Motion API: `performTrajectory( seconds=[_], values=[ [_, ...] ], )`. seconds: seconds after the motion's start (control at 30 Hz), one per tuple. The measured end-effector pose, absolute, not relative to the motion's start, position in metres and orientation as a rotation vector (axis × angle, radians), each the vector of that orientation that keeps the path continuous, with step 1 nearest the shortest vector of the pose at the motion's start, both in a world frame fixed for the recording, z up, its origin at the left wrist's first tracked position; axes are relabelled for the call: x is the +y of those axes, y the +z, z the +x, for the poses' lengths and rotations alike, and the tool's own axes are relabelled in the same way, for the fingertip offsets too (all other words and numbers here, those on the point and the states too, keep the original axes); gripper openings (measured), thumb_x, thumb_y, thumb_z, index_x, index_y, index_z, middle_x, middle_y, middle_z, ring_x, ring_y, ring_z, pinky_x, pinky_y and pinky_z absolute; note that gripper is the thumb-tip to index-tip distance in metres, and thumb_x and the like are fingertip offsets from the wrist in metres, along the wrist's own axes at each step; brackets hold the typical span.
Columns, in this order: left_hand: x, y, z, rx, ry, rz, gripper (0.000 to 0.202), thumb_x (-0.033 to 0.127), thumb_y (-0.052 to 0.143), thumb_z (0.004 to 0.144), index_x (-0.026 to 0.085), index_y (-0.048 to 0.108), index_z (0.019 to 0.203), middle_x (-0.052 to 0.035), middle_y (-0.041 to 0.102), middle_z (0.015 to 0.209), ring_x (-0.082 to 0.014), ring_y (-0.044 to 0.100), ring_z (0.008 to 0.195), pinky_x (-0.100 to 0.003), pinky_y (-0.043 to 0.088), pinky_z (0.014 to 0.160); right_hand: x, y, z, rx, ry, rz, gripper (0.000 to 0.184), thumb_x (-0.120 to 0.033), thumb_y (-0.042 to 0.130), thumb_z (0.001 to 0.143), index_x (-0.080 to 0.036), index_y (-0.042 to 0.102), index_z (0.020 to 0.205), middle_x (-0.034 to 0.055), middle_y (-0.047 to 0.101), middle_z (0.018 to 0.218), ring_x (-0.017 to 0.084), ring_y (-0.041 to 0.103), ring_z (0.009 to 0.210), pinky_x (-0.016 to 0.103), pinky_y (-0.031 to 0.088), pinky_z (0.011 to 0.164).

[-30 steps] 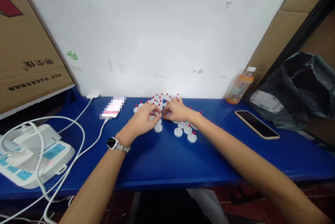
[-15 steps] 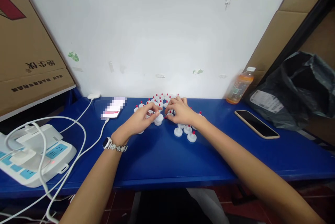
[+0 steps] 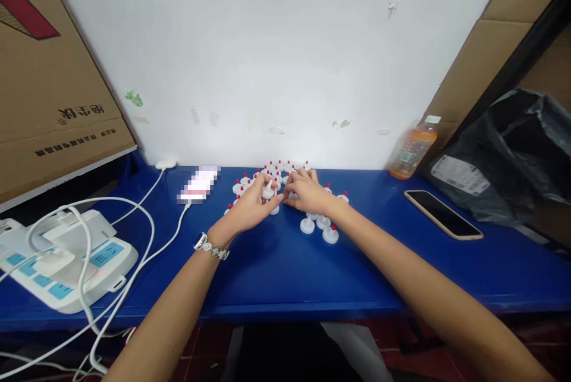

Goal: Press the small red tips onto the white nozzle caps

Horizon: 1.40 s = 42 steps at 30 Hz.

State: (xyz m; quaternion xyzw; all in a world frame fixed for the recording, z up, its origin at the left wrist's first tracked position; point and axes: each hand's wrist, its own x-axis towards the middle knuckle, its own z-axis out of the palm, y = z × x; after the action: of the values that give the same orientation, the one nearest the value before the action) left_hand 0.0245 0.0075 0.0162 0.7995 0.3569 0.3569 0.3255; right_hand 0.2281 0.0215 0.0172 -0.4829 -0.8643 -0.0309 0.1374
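My left hand (image 3: 255, 206), with a watch on its wrist, pinches a white nozzle cap (image 3: 268, 191) between thumb and fingers. Its pointed spout is upward and no red tip shows on it. Just to the right, my right hand (image 3: 307, 193) is closed, fingertips together near my left thumb; what they hold, if anything, is too small to make out. Several white nozzle caps with red tips (image 3: 237, 188) stand on the blue table (image 3: 285, 275) behind and left of my hands. Another group, including a red-tipped cap (image 3: 331, 235) and a cap without visible red (image 3: 307, 225), is under and beside my right wrist.
A power strip (image 3: 89, 278) with white cables and a pixelated phone (image 3: 198, 185) lie at left. On the right are an orange drink bottle (image 3: 414, 147), a phone (image 3: 443, 215) and a dark plastic bag (image 3: 504, 150). Cardboard boxes flank the white wall (image 3: 285, 60).
My left hand has turned the nozzle cap so its spout shows upward, and a white cap below it shows less. My right hand stays close by. The view has shifted slightly.
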Motion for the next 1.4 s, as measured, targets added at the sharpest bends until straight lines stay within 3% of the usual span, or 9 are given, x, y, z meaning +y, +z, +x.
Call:
performTrajectory(
  seconds=[0.13,0.27,0.37,0.43,0.57,0.73,1.13,1.3,1.4],
  values=[
    [0.007,0.017,0.025,0.939,0.867,2.198,0.025,0.047,0.049,0.096,0.022,0.047,0.101,0.0027,0.053,0.074,-0.0129,0.048,0.059,-0.026,0.038,0.056,0.017,0.023,0.231,-2.298,0.108,-1.277,0.013,-0.030,0.062,0.088,-0.020,0.070,0.087,0.0067,0.067,0.098,0.024,0.052,0.101,0.042,0.033,0.092],
    [0.004,0.021,0.028,0.946,0.878,2.292,0.033,0.050,0.048,0.096,0.022,0.057,0.110,0.0010,0.058,0.073,-0.0141,0.051,0.058,-0.028,0.038,0.056,0.008,0.028,0.237,-1.900,0.575,-1.089,0.020,-0.038,0.062,0.088,-0.018,0.066,0.087,0.0038,0.071,0.086,0.016,0.059,0.076,0.032,0.044,0.073],
    [0.000,0.022,0.030,1.007,0.893,2.277,0.035,0.043,0.047,0.096,0.023,0.052,0.124,0.0029,0.058,0.069,-0.0146,0.052,0.056,-0.028,0.038,0.056,0.002,0.027,0.238,-1.617,0.812,-0.971,0.031,-0.049,0.071,0.080,-0.019,0.065,0.084,0.0030,0.070,0.078,0.015,0.061,0.070,0.030,0.046,0.067],
    [-0.001,0.020,0.030,1.055,0.889,2.271,0.032,0.035,0.050,0.092,0.023,0.048,0.122,0.0050,0.055,0.066,-0.0145,0.050,0.054,-0.028,0.037,0.055,-0.001,0.025,0.236,-1.493,0.884,-0.946,0.035,-0.052,0.075,0.075,-0.019,0.066,0.083,0.0020,0.069,0.073,0.015,0.060,0.066,0.028,0.045,0.063],
    [-0.001,0.016,0.032,1.106,0.852,2.260,0.020,0.032,0.054,0.085,0.023,0.045,0.101,0.0067,0.052,0.064,-0.0138,0.048,0.053,-0.027,0.035,0.053,-0.009,0.022,0.227,-1.411,0.976,-0.935,0.039,-0.054,0.079,0.071,-0.019,0.066,0.081,0.0010,0.068,0.070,0.013,0.058,0.063,0.027,0.044,0.060],
    [-0.001,0.014,0.035,1.091,0.863,2.265,0.019,0.033,0.055,0.083,0.024,0.041,0.091,0.0067,0.052,0.063,-0.0133,0.048,0.054,-0.026,0.033,0.053,-0.013,0.017,0.217,-1.372,1.020,-0.896,0.040,-0.053,0.082,0.069,-0.020,0.061,0.073,0.0002,0.066,0.067,0.012,0.056,0.059,0.026,0.044,0.057],
    [-0.004,0.016,0.037,0.994,0.840,2.241,0.018,0.029,0.054,0.086,0.023,0.037,0.090,0.0072,0.049,0.065,-0.0116,0.044,0.054,-0.025,0.031,0.053,-0.019,0.022,0.207,-1.428,0.992,-0.846,0.047,-0.056,0.085,0.062,-0.020,0.056,0.066,-0.0017,0.063,0.061,0.011,0.055,0.057,0.026,0.046,0.057],
    [-0.002,0.014,0.040,0.970,0.984,2.216,0.019,0.030,0.057,0.085,0.022,0.040,0.084,0.0052,0.051,0.070,-0.0122,0.047,0.062,-0.026,0.034,0.059,-0.021,0.024,0.201,-1.435,0.981,-0.810,0.045,-0.054,0.084,0.065,-0.020,0.056,0.066,0.0001,0.066,0.065,0.013,0.058,0.059,0.028,0.047,0.060],
    [-0.002,0.015,0.040,0.990,0.980,2.214,0.017,0.032,0.057,0.086,0.021,0.046,0.093,0.0045,0.053,0.072,-0.0130,0.050,0.062,-0.026,0.035,0.058,-0.018,0.025,0.206,-1.486,0.974,-0.824,0.042,-0.051,0.082,0.069,-0.020,0.054,0.068,-0.0003,0.065,0.065,0.013,0.058,0.060,0.027,0.046,0.060]
  ],
)
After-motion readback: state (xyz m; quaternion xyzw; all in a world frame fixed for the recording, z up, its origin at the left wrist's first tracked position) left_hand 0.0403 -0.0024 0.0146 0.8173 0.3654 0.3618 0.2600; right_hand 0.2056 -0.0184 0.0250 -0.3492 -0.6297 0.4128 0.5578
